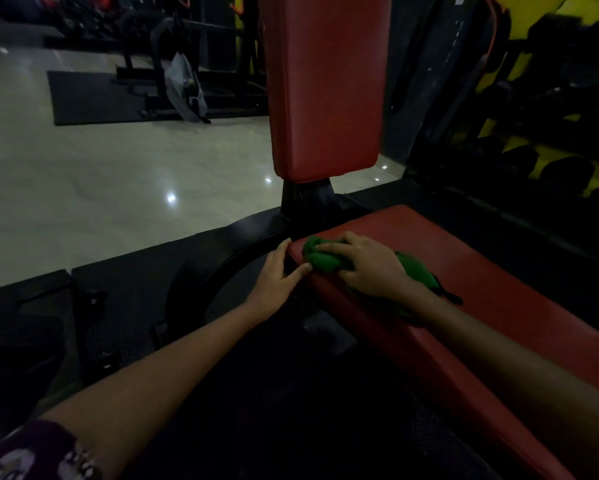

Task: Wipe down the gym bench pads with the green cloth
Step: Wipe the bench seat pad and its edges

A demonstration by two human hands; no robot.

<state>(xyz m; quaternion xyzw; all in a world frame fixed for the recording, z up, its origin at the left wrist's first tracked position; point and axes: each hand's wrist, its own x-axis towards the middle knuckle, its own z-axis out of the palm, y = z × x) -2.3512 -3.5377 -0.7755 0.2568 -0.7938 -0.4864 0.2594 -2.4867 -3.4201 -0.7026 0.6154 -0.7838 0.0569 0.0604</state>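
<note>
**Cloth pressed to the seat pad's corner**

Under the right hand (370, 268), the green cloth (320, 259) is bunched on the red seat pad (492, 271), at the pad's corner. The cloth is gripped by curled fingers, with the palm laid over it; a tail of green fabric is seen behind the wrist, lying on the pad, and a dark strip shows at its end. The left hand (277, 284) is set just beside the right, against the pad's corner edge: its fingers are held straight along the end face and its thumb is pressed to the side edge, so nothing is grasped by it. The thumb tip is nearly touching the cloth.

Beyond both hands, the upright red back pad (325, 88) is carried on a black post (306, 199). To the left of the left hand, dark rubber matting (124, 285) is laid, and a pale tiled floor (111, 181) is seen farther off. Far beyond the left hand, black gym frames (173, 64) are visible on a mat. To the right of the right hand, a dumbbell rack (540, 161) is set against a yellow wall, too dim for detail.
</note>
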